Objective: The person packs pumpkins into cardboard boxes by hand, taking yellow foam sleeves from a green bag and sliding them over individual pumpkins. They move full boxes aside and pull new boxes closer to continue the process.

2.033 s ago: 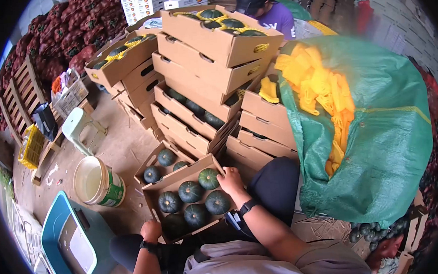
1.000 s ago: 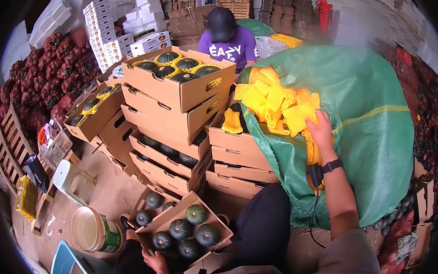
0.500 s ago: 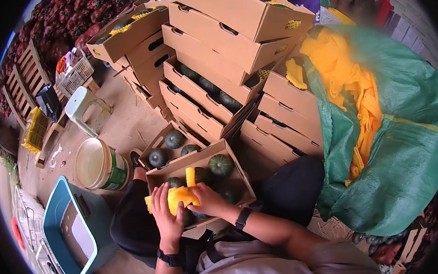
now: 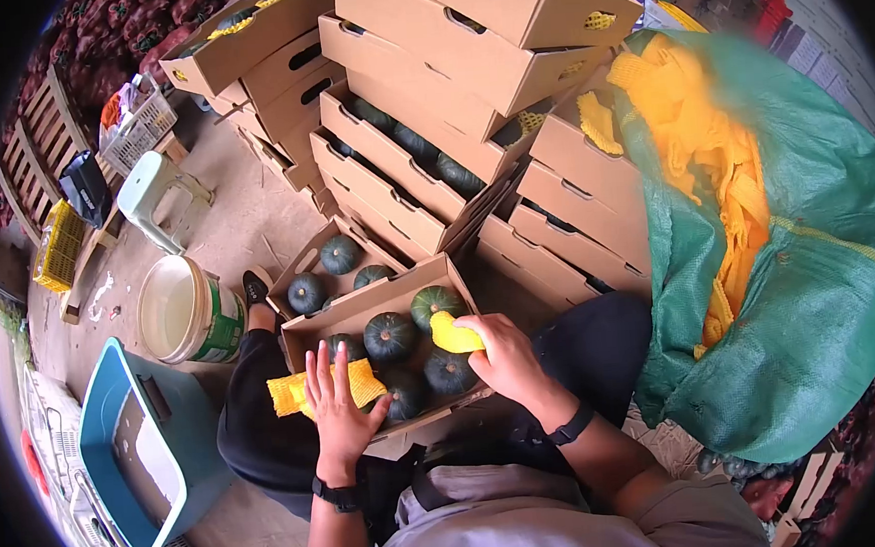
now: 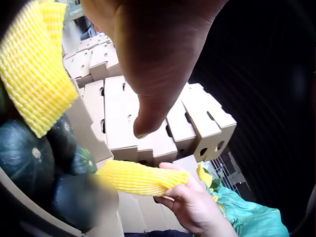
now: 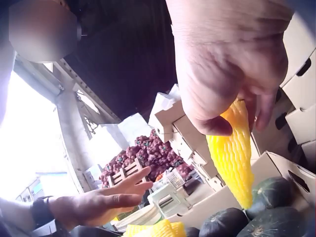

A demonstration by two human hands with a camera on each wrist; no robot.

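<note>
My right hand (image 4: 511, 361) pinches one yellow foam net sleeve (image 6: 232, 153) by its end, above the dark green squashes (image 4: 391, 336). These sit in an open cardboard box (image 4: 311, 328) at my lap. Over the box's near left corner, my left hand (image 4: 338, 420) is spread with its fingers straight. More yellow foam netting (image 4: 290, 395) lies beneath those fingers, resting on the box's left side. In the left wrist view, the held sleeve (image 5: 143, 177) hangs flat and stretched out from the right hand's fingers.
Tall stacks of cardboard boxes (image 4: 425, 64) rise just beyond, and another box with squashes (image 4: 340, 254) touches mine. A green sack (image 4: 813, 351) full of yellow netting bulges at right. On the left are a blue tub (image 4: 202, 478), a bucket (image 4: 174, 310) and a stool (image 4: 157, 190).
My right hand reached into the sack and came back with yellow netting. Both hands were together on the netting; the right has since moved right with one sleeve, and the left has spread its fingers.
</note>
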